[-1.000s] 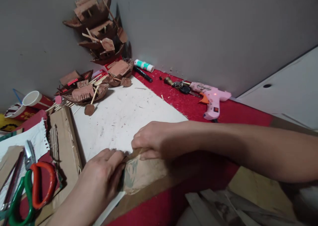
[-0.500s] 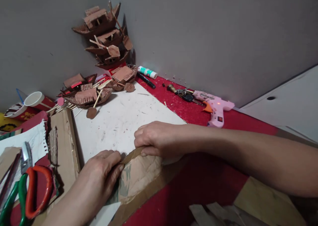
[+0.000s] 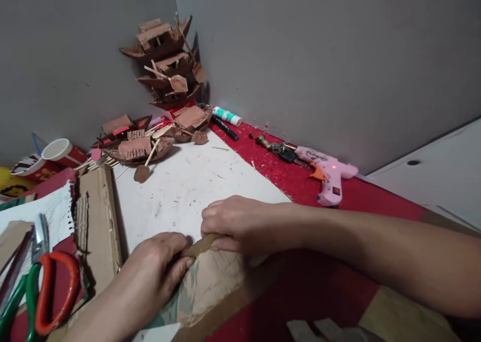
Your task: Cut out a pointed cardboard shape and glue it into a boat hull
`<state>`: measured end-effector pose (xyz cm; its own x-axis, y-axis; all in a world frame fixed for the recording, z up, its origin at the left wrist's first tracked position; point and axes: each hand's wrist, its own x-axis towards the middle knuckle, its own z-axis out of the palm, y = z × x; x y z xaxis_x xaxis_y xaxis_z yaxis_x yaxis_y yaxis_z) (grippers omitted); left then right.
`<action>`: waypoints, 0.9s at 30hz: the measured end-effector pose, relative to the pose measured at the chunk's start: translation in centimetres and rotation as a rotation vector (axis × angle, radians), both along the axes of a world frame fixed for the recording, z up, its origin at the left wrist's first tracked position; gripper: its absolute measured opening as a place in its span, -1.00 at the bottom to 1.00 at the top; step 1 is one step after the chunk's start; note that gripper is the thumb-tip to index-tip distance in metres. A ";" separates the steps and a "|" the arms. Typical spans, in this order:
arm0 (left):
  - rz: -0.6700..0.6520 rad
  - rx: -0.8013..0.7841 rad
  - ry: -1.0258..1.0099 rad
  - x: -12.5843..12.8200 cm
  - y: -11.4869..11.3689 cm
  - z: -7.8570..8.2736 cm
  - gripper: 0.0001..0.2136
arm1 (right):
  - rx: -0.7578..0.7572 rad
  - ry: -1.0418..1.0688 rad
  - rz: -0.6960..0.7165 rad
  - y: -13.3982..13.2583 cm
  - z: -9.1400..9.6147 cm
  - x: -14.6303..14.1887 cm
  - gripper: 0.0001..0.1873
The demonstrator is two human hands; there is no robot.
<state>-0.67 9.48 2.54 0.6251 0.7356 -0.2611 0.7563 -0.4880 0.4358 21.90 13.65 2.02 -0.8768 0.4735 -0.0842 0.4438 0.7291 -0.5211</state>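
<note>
A sheet of brown cardboard (image 3: 214, 284), with a pale, creased face and green marks at its left, lies before me. My left hand (image 3: 158, 267) pinches its upper edge between thumb and fingers. A little to the right, my right hand (image 3: 229, 224) grips the same edge, thumb on the near side and fingers curled over the far side. Between the two hands a narrow strip of the edge is bent over. The sheet's lower part rests over the red table covering, and its right end is partly hidden under my right forearm.
Several cardboard model boats (image 3: 141, 149) stand at the back, some stacked in the corner. A pink glue gun (image 3: 330, 176), keys (image 3: 283, 151), a black marker (image 3: 225, 127) and a glue stick (image 3: 227, 116) lie along the wall. Scissors (image 3: 58, 294), cardboard strips (image 3: 99, 211) and paper cups (image 3: 60, 151) are at left.
The view has tilted slightly, so the background sits lower. Both hands keep their grip on the cardboard, and its edge between them looks more folded over toward me.
</note>
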 end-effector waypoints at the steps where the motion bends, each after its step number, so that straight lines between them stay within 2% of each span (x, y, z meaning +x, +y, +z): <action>1: -0.010 0.007 -0.015 0.1 0.1 -0.1 -0.80 | 0.020 0.007 0.013 0.0 -0.1 -0.1 -0.92; 4: -0.086 0.079 -0.030 0.2 -0.3 -0.6 -0.79 | 0.118 0.038 0.061 -0.6 -0.3 -0.3 -0.91; 9: -0.283 0.404 0.103 0.0 -2.5 -1.1 -0.78 | 0.331 0.083 0.166 -2.4 -0.1 0.0 -0.85; 11: -0.292 0.436 0.122 -0.1 -2.9 -0.8 -0.79 | 0.363 0.084 0.196 -2.6 -0.1 0.2 -0.85; 13: -0.205 0.340 0.101 -0.3 -2.7 -0.3 -0.85 | 0.328 0.079 0.177 -2.5 -0.1 0.3 -0.86; 16: -0.052 0.058 0.057 -0.8 -1.8 0.7 -0.85 | 0.249 0.053 0.094 -1.9 -0.1 0.4 -0.86; 18: 0.004 -0.080 0.039 -1.1 -1.2 1.2 -0.85 | 0.214 0.033 0.047 -1.5 -0.2 0.5 -0.84; 22: 0.030 -0.094 -0.018 -1.3 -0.9 1.4 -0.85 | 0.187 0.023 0.017 -1.4 -0.4 0.7 -0.83; 27: -0.031 -0.022 -0.047 -0.4 -1.4 1.0 -0.82 | 0.212 0.071 0.026 -1.9 -0.4 0.8 -0.84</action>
